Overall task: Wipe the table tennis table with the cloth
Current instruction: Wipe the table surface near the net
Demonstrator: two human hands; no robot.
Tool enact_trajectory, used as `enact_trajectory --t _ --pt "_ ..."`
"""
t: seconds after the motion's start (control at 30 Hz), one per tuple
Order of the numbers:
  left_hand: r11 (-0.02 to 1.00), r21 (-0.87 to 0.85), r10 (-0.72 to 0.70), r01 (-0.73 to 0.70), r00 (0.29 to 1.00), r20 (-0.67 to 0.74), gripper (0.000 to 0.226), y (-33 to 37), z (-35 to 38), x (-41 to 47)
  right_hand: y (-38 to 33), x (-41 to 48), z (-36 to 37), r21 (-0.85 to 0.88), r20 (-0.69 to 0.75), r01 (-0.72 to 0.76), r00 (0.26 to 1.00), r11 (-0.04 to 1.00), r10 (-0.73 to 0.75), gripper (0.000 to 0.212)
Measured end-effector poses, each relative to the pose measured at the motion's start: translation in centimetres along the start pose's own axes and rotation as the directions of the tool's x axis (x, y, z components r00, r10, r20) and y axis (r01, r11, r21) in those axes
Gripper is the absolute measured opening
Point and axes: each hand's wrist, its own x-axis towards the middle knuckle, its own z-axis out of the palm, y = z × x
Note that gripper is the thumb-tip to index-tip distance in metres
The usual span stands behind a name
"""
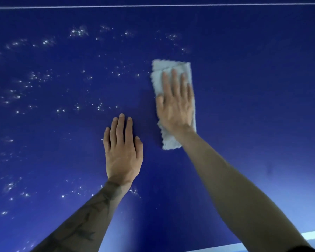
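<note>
Pressing flat with fingers spread, the right hand (175,104) lies palm-down on the folded pale cloth (171,77), gripping nothing, while the left hand (123,151) rests open and flat just beside it on the blue table tennis table (253,70), whose left half glistens with droplets (76,31).

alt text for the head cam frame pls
The right hand presses a folded pale cloth flat on a blue table tennis table. The left hand rests flat beside it, apart from the cloth. White droplets dot the surface left of the cloth.
</note>
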Motion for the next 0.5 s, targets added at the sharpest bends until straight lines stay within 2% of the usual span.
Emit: enact_trajectory --t 0.07,0.13,0.23,0.33,0.43,0.5 --pt "0.999 -0.045 -0.02 0.021 1.0 0.01 0.052 0.1 -0.4 0.3 -0.7 -2.7 0.5 -0.031 0.045 0.183 0.982 0.983 -0.182 0.064" --pt "0.996 -0.081 -0.022 0.023 1.0 0.012 0.051 0.1 -1.1 1.3 1.4 -3.8 0.1 -0.036 0.061 0.226 0.973 0.973 -0.224 0.064" --pt "0.995 -0.096 -0.003 0.004 1.0 0.013 0.051 0.0 -1.8 4.2 6.1 -1.9 -1.4 -0.039 0.033 0.019 0.999 0.999 -0.017 0.064" --pt "0.996 -0.082 -0.015 0.017 1.0 0.024 0.051 -0.3 -1.4 8.2 7.1 2.6 -2.4 -0.001 -0.004 -0.153 0.988 0.988 0.153 0.064" --pt "0.998 -0.059 -0.036 0.038 0.999 0.039 0.054 -0.9 -0.5 11.0 4.1 5.7 -1.6 0.027 -0.038 -0.159 0.986 0.987 0.16 0.066" --pt "0.998 -0.05 -0.031 0.033 0.999 0.044 0.056 -1.2 -0.1 11.7 1.4 5.3 -0.8 0.007 -0.023 -0.064 0.998 0.998 0.064 0.068"
